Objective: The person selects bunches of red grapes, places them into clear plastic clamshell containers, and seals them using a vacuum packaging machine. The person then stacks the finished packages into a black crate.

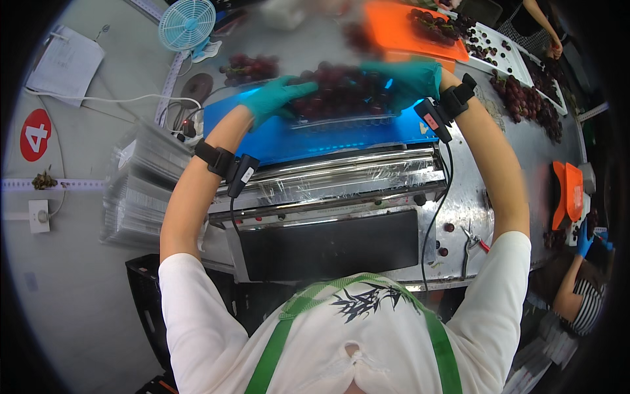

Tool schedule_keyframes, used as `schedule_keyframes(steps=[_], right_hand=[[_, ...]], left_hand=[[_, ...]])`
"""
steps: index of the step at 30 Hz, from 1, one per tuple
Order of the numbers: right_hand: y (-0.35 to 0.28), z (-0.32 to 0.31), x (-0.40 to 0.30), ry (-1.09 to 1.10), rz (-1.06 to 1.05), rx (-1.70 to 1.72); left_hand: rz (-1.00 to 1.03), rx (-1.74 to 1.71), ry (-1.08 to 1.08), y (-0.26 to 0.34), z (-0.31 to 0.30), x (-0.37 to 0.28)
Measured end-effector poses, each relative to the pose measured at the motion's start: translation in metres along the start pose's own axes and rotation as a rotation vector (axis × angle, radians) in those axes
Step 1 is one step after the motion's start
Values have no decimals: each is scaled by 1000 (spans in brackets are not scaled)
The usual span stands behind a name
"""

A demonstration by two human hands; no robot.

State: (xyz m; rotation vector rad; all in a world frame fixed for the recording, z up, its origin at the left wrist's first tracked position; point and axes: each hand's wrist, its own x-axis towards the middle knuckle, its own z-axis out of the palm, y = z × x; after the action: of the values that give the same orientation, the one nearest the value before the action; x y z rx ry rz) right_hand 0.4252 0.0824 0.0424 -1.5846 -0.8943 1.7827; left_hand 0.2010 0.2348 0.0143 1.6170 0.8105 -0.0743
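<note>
Dark red grapes lie heaped in a clear plastic tray, just over a blue sheet. My left hand, in a teal glove, grips the tray's left end with the thumb against the grapes. Around the right end is my right hand, also gloved in teal and blurred; some of its fingers are hidden behind the fruit. Nearer my body stands a film wrapping machine with metal rollers and a black plate.
Stacked clear trays stand at left, near a blue fan. Another grape bunch lies behind. An orange tray and more grapes are at right. Red-handled pruning shears lie by loose grapes. Co-workers are at the right edge.
</note>
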Motion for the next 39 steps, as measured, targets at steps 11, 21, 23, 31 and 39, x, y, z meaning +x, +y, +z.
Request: schedule_keyframes(steps=[11,21,23,31,39], right_hand=[[-11,11,-6,85,74,22],[-2,4,-21,205,100,-3],[8,7,-37,378,86,-58],[131,9,-161,671,-7,60],[405,28,-229,962,783,-664]], left_hand=[[1,-7,-60,6,-1,-1],[12,31,-90,6,0,-2],[13,17,-54,4,0,-3],[-18,-23,-29,19,14,-21],[5,-76,-15,0,13,-3]])
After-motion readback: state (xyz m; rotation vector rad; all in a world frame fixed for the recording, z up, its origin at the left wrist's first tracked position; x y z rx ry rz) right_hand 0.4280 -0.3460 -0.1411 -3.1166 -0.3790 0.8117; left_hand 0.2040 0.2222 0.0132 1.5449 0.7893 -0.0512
